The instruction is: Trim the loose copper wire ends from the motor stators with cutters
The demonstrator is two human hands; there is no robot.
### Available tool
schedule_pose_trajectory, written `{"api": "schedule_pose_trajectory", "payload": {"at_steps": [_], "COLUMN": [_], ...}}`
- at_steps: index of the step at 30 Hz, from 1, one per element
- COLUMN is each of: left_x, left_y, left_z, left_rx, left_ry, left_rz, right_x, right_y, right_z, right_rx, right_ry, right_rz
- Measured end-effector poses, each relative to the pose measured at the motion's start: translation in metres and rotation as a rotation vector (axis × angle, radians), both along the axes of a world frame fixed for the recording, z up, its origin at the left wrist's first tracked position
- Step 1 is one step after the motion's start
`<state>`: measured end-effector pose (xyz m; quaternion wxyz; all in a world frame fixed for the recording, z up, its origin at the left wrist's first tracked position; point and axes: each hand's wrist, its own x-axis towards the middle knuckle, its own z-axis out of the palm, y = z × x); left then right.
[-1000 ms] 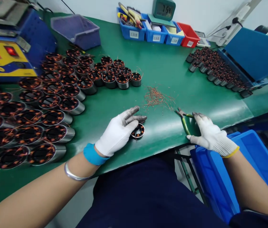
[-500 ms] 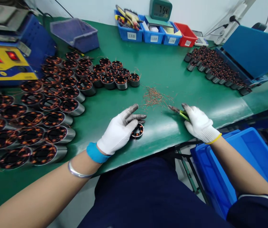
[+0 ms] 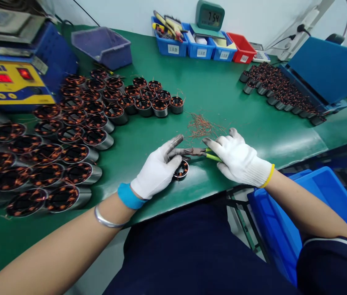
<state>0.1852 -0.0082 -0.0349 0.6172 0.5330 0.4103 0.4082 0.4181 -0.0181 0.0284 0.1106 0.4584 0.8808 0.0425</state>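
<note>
My left hand [image 3: 158,166], in a white glove with darkened fingertips, grips a round motor stator [image 3: 181,169] just above the green table's front edge. Black inner parts and copper windings show in its open top; the fingers cover its left side. In my right hand [image 3: 238,157], also gloved, are cutting pliers [image 3: 196,151] with yellow-green handles. Their jaws point left and reach the left fingertips, at the stator's upper rim. Whether the jaws touch a wire I cannot make out. Behind both hands lies a loose heap of copper wire clippings [image 3: 202,125].
Many wound stators [image 3: 81,151] stand in rows at left, beside a yellow-and-blue machine [image 3: 10,82]. More stators [image 3: 272,86] stand at far right by a blue box [image 3: 330,69]. A purple bin [image 3: 115,51], blue bins [image 3: 173,49] and a red bin [image 3: 243,45] line the back.
My right hand has moved left, bringing the pliers from beside the wire heap to the stator. My left hand stays on the stator. The whole view has shifted slightly.
</note>
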Motion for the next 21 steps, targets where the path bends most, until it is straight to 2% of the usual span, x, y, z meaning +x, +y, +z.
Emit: {"api": "schedule_pose_trajectory", "payload": {"at_steps": [15, 21], "left_x": [0.003, 0.003], "left_y": [0.000, 0.001], "left_z": [0.002, 0.004], "left_rx": [0.009, -0.006], "left_ry": [0.002, 0.016], "left_rz": [0.008, 0.003], "right_x": [-0.011, -0.010], "right_y": [0.004, 0.008], "right_z": [0.005, 0.007], "right_rx": [-0.021, -0.145], "right_ry": [-0.005, 0.058], "right_rz": [0.002, -0.090]}}
